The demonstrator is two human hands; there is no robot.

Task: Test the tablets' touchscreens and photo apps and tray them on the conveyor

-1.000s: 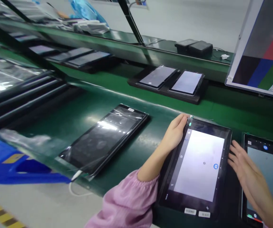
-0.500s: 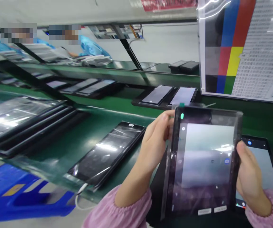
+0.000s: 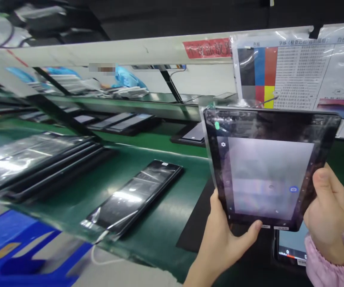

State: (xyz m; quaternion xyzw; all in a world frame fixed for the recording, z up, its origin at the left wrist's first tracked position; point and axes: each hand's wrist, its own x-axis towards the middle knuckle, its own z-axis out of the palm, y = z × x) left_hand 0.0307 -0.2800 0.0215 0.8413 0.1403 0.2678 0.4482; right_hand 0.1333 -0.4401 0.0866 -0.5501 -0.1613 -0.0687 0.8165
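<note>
A black tablet [image 3: 270,175] in clear film is held up between both hands, its lit screen facing me with a pale camera picture on it. My left hand [image 3: 227,239] grips its lower left corner, thumb on the bottom edge. At the right edge, my right hand [image 3: 327,203] is closed on it with the thumb in front; the fingers behind are hidden. Below it a second lit tablet [image 3: 291,243] lies partly covered. To the left, a dark film-wrapped tablet [image 3: 136,195] with a white cable [image 3: 100,239] rests on the green bench.
Stacked wrapped tablets [image 3: 40,159] lie on the green bench [image 3: 166,223] at left. Behind, several tablets rest in black trays [image 3: 136,127]. A printed colour chart [image 3: 297,75] hangs behind the held tablet. A blue plastic stool [image 3: 25,247] stands lower left. Across the line sits a person in blue [image 3: 130,77].
The tablet has risen and come to face the chart more squarely. My left hand has shifted from its upper left edge down to the lower left corner. The view has tipped upward.
</note>
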